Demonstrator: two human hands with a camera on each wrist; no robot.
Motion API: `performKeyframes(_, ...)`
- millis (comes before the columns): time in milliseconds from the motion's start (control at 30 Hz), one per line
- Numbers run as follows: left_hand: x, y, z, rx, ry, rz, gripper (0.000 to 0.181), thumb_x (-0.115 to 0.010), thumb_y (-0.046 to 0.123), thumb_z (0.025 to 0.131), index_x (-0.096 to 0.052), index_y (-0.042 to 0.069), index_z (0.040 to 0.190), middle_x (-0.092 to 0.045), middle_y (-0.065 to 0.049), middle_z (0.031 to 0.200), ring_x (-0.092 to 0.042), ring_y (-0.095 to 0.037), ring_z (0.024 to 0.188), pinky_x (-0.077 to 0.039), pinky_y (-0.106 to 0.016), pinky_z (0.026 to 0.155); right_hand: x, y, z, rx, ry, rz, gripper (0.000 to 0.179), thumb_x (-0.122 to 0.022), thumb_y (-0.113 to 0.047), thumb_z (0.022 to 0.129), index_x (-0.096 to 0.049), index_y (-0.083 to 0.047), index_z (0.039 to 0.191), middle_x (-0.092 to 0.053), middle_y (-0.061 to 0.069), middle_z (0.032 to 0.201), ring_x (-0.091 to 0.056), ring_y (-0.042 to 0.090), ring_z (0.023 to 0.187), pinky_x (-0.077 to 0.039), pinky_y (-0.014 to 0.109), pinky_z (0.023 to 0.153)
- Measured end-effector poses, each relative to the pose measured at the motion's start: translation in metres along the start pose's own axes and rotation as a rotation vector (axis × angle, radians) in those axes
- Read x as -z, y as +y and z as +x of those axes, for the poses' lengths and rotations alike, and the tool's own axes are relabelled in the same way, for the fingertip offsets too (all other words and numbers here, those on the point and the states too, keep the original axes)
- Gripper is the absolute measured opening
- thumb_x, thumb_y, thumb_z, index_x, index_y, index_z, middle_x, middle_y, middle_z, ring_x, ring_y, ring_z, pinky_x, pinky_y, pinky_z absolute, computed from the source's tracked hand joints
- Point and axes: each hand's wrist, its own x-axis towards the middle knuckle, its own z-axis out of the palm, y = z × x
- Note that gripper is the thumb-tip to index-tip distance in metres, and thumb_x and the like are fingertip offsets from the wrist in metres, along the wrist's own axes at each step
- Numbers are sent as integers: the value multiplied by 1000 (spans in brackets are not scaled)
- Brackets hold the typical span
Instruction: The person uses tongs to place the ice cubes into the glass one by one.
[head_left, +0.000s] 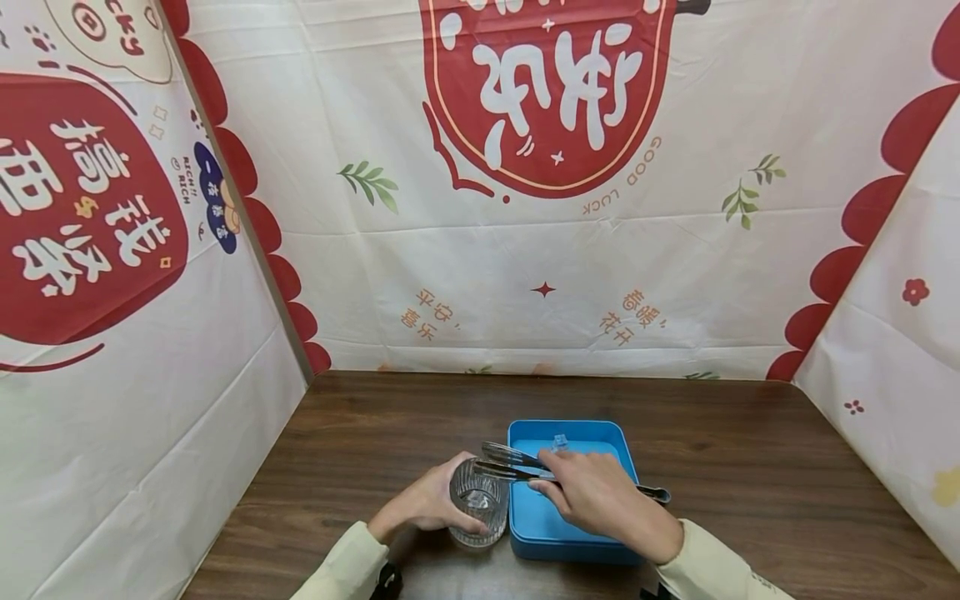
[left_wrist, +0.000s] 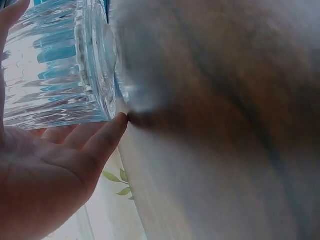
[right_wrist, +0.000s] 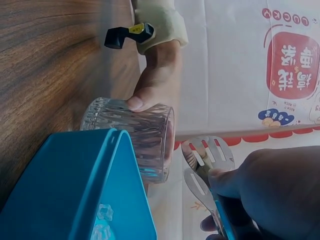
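Observation:
My left hand (head_left: 429, 500) grips a clear ribbed glass (head_left: 480, 521) around its side, thumb toward me and fingers at the far side. In the left wrist view the fingers of that hand (left_wrist: 55, 180) lie along the glass wall (left_wrist: 55, 75). With my right hand (head_left: 603, 504) I hold metal tongs (head_left: 504, 454) with slotted ends. Their tips are parted and reach left over the glass rim, and nothing shows between them in the right wrist view. Clear ice-like cubes (right_wrist: 104, 212) lie in the blue box (right_wrist: 65, 170) below the right hand.
The blue box (head_left: 543, 550) stands against the right side of the glass on the dark wooden table (head_left: 375, 433). One clear cube (head_left: 560, 442) sits near its far wall. Printed white cloth (head_left: 480, 275) hangs behind the table and along both sides.

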Motion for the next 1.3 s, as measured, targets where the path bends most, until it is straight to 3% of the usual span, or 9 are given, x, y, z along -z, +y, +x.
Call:
performKeyframes(267, 0, -1, 0, 22, -6, 13, 82, -91, 43, 66, -48, 25, 132, -63, 4, 111, -61, -12, 98, -50, -29, 85, 3, 8, -5, -28, 8, 5, 27, -58, -44, 98, -61, -18, 101, -56, -8, 71, -35, 4, 48, -29, 23, 42)
performKeyframes(367, 1, -1, 0, 20, -10, 10, 81, -91, 42, 66, -48, 25, 132, -62, 4, 111, -60, -12, 99, -50, -30, 85, 4, 11, -6, -41, 11, -5, 32, -57, -45, 98, -64, -15, 108, -67, -2, 82, -47, 7, 51, -36, 26, 44)
performKeyframes(467, 1, -1, 0, 20, -12, 4, 81, -91, 42, 66, -48, 25, 132, -63, 4, 111, -61, -12, 99, -50, -30, 85, 7, 14, -8, -79, -12, -9, 42, -57, -46, 98, -65, -11, 119, -72, 7, 104, -67, 18, 71, -51, 34, 52)
performKeyframes(567, 1, -1, 0, 22, -13, -1, 81, -91, 42, 67, -47, 24, 133, -63, 3, 112, -61, -13, 99, -50, -30, 85, 9, 17, -10, -134, -48, -11, 49, -57, -47, 97, -62, -8, 126, -70, 13, 115, -70, 27, 88, -56, 41, 60)
performKeyframes(833, 2, 1, -1, 20, -25, -9, 79, -90, 42, 68, -47, 23, 132, -62, 1, 113, -60, -13, 100, -50, -30, 83, 15, 36, -12, -236, -77, -12, 42, -61, -42, 96, -61, -7, 118, -70, 14, 107, -65, 23, 69, -48, 35, 52)
performKeyframes(1300, 1, 0, 0, 27, -19, -9, 79, -90, 42, 67, -47, 25, 131, -63, 1, 112, -61, -14, 99, -51, -30, 83, 7, 58, -16, -270, -88, -20, 44, -62, -43, 95, -61, -5, 118, -70, 14, 99, -57, 17, 61, -39, 29, 46)
